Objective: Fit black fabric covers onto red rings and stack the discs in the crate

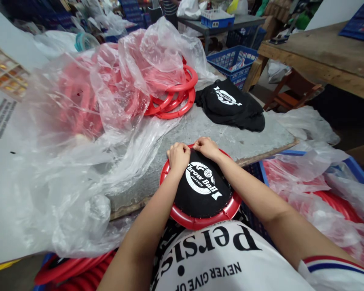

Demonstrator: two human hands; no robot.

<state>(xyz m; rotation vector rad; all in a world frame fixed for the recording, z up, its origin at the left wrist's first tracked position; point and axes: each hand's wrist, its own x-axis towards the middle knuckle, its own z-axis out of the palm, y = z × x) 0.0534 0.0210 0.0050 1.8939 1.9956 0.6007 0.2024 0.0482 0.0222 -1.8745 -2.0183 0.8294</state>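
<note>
- Fingers of the left hand (178, 157) and the right hand (206, 147) are bent and drawn in narrow, pinching the upper edge of a round disc (197, 188); whether they grip its cloth or its rim cannot be told.
- The disc sits at the lower centre of the frame, tilted between the near edge of a grey counter (230, 139) and the person's white shirt (206, 258).
- The counter runs from the centre towards the right, its top scuffed and its edge worn.
- At upper right stands a wooden counter (315, 50) with a brown seat (294, 91) below; a latticed blue basket (233, 62) stands left of it.
- The disc's red ring (197, 222) looks smooth and glossy; its matt black cloth carries white "Throw Ball" lettering.
- Crinkled, translucent plastic (121, 72) billows across the upper left over red hoops (182, 109).
- Right of those hoops, limp black cloths (230, 107) lie heaped, the top one printed white.
- More red hoops (79, 275) overlap in curved layers at lower left.
</note>
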